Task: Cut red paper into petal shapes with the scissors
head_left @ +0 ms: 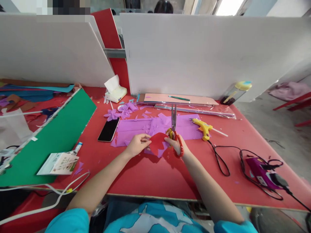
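My left hand point(137, 144) pinches the left edge of a red foam piece point(157, 143) held just above the red table point(150, 174). My right hand point(176, 145) grips a pair of scissors point(174, 124) with red and yellow handles; the blades point up and away, closed or nearly so. The red piece sits between both hands, over purple foam sheets point(157, 126) littered with offcuts.
A black phone point(108, 129) lies left of the purple sheets, purple foam flowers point(121, 112) and a tissue box point(116, 92) behind it. A yellow glue gun point(203, 127) with its black cord lies right, a purple device point(262, 170) beyond. A green board point(53, 136) and a leaflet point(59, 163) lie left.
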{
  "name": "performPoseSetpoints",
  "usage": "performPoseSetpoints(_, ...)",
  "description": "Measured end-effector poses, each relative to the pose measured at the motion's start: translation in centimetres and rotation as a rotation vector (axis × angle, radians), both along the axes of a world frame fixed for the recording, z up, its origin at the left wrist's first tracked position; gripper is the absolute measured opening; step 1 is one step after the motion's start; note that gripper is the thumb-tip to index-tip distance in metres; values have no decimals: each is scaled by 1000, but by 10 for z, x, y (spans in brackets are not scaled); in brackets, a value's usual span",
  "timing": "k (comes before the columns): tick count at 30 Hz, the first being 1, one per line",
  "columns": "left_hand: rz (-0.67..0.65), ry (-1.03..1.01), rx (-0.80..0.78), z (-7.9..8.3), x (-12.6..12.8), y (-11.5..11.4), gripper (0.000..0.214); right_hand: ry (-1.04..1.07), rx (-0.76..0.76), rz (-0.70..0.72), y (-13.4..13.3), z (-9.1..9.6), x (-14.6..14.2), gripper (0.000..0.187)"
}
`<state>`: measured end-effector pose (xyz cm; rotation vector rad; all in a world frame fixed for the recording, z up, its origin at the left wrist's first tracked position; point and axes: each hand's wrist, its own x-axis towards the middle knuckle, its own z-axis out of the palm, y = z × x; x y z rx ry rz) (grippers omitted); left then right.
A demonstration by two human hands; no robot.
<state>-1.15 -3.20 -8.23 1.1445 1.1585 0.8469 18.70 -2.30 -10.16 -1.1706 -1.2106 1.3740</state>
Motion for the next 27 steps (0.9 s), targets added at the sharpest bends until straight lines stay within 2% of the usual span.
performPoseSetpoints(5, 165, -92, -9, -5, 6, -5, 25, 52, 53, -161, -10, -20, -19, 34)
performPoseSetpoints(12, 235, -178, -27, -16, 19, -15, 23, 27, 190, -266, -11, -31, -26, 30)
performPoseSetpoints(17, 179, -190, -35, -20, 17, -11, 27, -15, 200, -151, -10, -27, -19, 29)
performPoseSetpoints(21, 43, -200, -106, -15, 12, 3, 38, -70, 211, -67, -12, -22, -14, 29)
performPoseSetpoints(24, -42, -180, -123, -12, 12, 13, 40, -109, 214, -61, -12, -20, -11, 28)
performPoseSetpoints(27, -23, -162, -76, -17, 14, 18, 38, -136, 204, -81, -11, -22, -10, 27)
